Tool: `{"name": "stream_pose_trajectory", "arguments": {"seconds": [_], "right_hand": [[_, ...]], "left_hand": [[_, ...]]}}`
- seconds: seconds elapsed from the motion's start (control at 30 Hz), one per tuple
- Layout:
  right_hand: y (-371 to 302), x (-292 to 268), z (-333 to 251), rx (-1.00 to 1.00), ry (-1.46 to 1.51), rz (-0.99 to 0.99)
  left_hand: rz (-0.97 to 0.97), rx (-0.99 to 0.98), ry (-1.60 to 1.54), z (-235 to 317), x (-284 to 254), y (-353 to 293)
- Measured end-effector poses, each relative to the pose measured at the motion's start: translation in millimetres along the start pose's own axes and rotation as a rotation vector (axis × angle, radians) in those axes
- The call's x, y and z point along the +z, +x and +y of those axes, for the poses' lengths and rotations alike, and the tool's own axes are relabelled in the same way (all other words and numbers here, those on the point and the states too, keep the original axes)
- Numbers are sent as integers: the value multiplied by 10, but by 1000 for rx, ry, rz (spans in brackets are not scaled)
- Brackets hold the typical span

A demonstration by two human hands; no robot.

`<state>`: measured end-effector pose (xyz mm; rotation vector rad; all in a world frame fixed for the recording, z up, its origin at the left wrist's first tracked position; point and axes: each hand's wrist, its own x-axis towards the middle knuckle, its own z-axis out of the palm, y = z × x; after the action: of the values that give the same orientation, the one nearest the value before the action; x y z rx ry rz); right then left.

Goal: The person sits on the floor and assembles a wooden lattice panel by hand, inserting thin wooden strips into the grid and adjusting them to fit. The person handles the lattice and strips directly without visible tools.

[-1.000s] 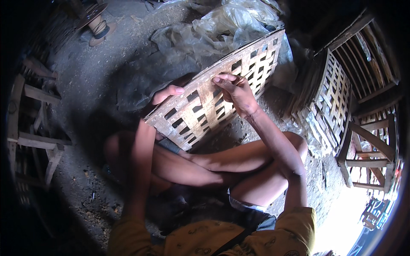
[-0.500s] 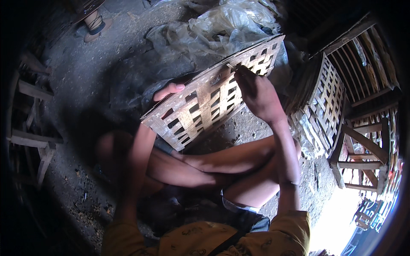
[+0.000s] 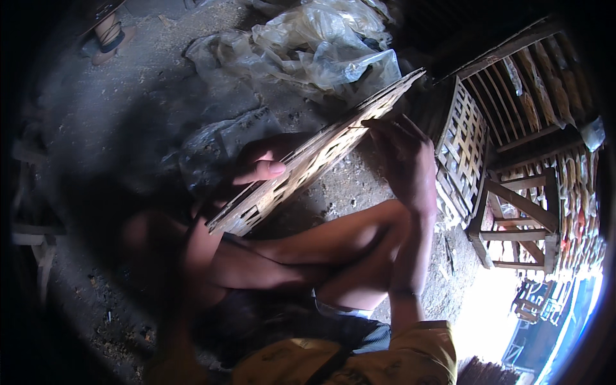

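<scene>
A woven bamboo lattice panel point(image 3: 321, 157) is held slanting above my crossed legs, seen almost edge-on. My left hand point(image 3: 260, 168) grips its left long edge, the thumb over the rim and the other fingers hidden behind. At the panel's right side, toward the far end, is my right hand point(image 3: 407, 157). Its fingers are bent together close to the weave, in shadow. Something thin seems to stick out from the fingertips, too dark to name.
A heap of clear plastic sheeting point(image 3: 314, 42) lies beyond the panel. On the right stand a stack of similar lattice panels point(image 3: 465, 128) and a wooden stool-like frame point(image 3: 516, 234). A spool with dark cord point(image 3: 109, 35) stands at the far left. Bright light enters at lower right.
The panel has turned from showing its lattice face to nearly edge-on. My right hand has moved slightly right and down from the weave. The whole view has shifted a little.
</scene>
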<state>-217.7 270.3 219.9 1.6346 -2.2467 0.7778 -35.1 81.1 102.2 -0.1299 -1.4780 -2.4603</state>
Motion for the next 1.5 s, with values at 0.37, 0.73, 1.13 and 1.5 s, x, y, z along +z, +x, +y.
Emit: {"name": "stream_pose_trajectory", "arguments": {"seconds": [0.37,0.73,1.13,1.5], "right_hand": [[-137,-14,175,-137,235,87],[-180,113,53,-99,187,115],[-160,153,-6,-86,181,126],[-177,175,-3,-103,100,71]], "left_hand": [[-29,-145,15,49,58,-77],[172,-253,-245,-212,81,-297],[44,-248,-166,-154,99,-293],[-27,-255,-153,59,200,-124]]}}
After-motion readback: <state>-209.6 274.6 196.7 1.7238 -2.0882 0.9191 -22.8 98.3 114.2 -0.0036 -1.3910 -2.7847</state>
